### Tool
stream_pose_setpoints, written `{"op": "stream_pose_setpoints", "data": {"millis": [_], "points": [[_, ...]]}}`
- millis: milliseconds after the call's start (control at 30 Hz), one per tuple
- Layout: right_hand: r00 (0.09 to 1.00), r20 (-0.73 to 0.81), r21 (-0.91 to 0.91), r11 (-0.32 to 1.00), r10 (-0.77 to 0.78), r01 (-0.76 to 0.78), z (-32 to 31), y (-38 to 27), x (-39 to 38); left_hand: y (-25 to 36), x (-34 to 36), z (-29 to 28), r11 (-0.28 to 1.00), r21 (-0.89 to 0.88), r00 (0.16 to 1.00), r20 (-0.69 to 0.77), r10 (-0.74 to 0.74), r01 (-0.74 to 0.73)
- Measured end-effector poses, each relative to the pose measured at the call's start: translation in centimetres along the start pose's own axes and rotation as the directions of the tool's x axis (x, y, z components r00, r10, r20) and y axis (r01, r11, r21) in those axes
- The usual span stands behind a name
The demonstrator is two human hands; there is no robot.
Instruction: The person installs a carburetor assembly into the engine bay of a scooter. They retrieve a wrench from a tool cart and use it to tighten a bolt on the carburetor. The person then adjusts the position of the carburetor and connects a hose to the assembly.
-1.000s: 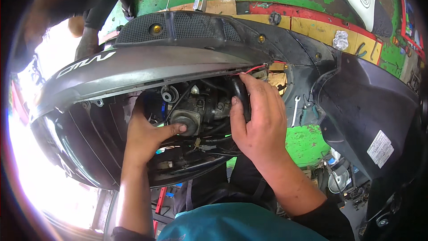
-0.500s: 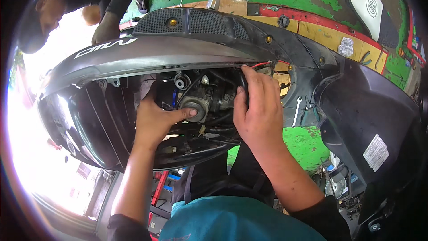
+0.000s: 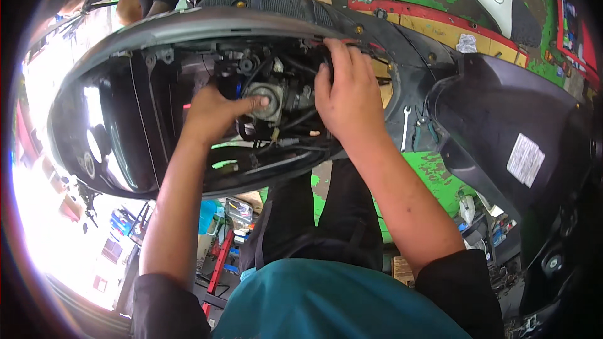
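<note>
Head view: both hands work inside the opened body of a scooter (image 3: 188, 31), under its grey panel. The left hand (image 3: 210, 113) has its grip closed on the carburetor (image 3: 267, 102), thumb pressed on the round silver face and fingers curled behind. The carburetor sits in the middle of the bay, just right of that grip and just left of the right hand (image 3: 345, 97). The right hand lies flat over the hoses (image 3: 295, 66) and red wire (image 3: 370, 44) above and beside it; whether its grip clamps anything I cannot tell, as the fingertips are hidden.

The carburetor's round face points toward the camera; its long axis seems to run into the bay, away from the viewer.

As a judgement: the hoses crowd close, so a hard tug could kink or pull one off, and the thumb could slip off the smooth face. A spanner (image 3: 406, 127) hangs right of the right grip.
</note>
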State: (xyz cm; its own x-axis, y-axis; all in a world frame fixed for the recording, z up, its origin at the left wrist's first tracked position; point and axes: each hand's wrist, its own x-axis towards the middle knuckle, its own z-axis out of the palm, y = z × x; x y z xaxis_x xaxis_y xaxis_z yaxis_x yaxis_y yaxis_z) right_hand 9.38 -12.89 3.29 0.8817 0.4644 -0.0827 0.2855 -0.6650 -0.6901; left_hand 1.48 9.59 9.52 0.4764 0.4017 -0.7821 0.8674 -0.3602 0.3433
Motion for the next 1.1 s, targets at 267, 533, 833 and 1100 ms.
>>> {"op": "stream_pose_setpoints", "data": {"millis": [267, 533, 833, 1100], "points": [[0.999, -0.034, -0.125, 0.992, -0.018, 0.013, -0.1, -0.5, -0.3, -1.3, -0.2, 0.4, 0.985, 0.006, 0.984, -0.035, 0.173, -0.173], [0.998, -0.058, -0.119, 0.993, -0.03, 0.023, 0.1, -0.5, -0.3, -1.6, 0.0, 0.0, 0.994, 0.061, 0.995, 0.052, 0.082, -0.085], [0.998, -0.054, -0.109, 0.994, -0.02, 0.014, 0.1, -0.3, -0.2, -4.2, 2.0, 1.8, 0.99, -0.106, 0.994, -0.059, 0.089, -0.095], [0.998, 0.061, -0.107, 0.994, 0.002, 0.004, -1.0, -2.6, 0.2, -16.1, 14.9, 4.8, 0.989, -0.122, 0.975, -0.215, 0.054, -0.082]]}}
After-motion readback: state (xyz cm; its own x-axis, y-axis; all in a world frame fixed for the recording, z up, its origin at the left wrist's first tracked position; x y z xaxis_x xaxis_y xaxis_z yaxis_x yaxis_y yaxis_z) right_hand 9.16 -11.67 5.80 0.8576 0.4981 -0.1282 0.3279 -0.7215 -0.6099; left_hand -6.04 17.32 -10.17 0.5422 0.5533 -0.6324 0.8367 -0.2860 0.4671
